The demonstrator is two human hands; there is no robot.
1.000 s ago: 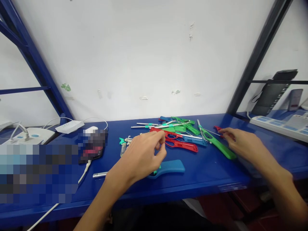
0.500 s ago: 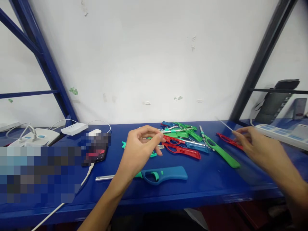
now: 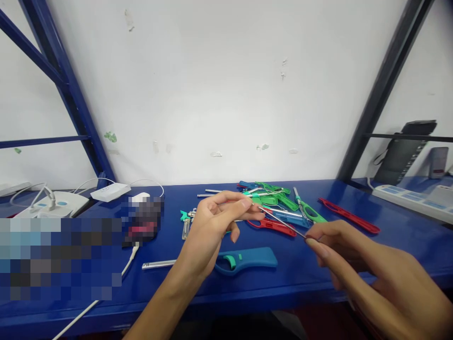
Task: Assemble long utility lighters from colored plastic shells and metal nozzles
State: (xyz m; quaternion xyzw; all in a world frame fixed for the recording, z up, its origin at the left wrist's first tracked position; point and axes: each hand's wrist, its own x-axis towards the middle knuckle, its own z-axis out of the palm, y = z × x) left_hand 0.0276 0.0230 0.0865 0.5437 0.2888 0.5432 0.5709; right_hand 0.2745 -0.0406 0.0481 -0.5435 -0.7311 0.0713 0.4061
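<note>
Over the blue counter (image 3: 300, 278), the right hand (image 3: 378, 267) grasps a thin rod (image 3: 283, 222) between its fingers, its far end at the left hand's (image 3: 212, 222) fingertips; whether those grip it, I cannot tell. One blue lighter (image 3: 256, 258) looks complete, while a red casing (image 3: 359, 220) lies unjoined.

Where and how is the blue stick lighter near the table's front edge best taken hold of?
I'd grip the blue stick lighter by its broad handle, probably from above at its right end: it lies flat, with that end pointing right and uncovered, while the left forearm crosses in front of it between slim barrel and trigger.
</note>
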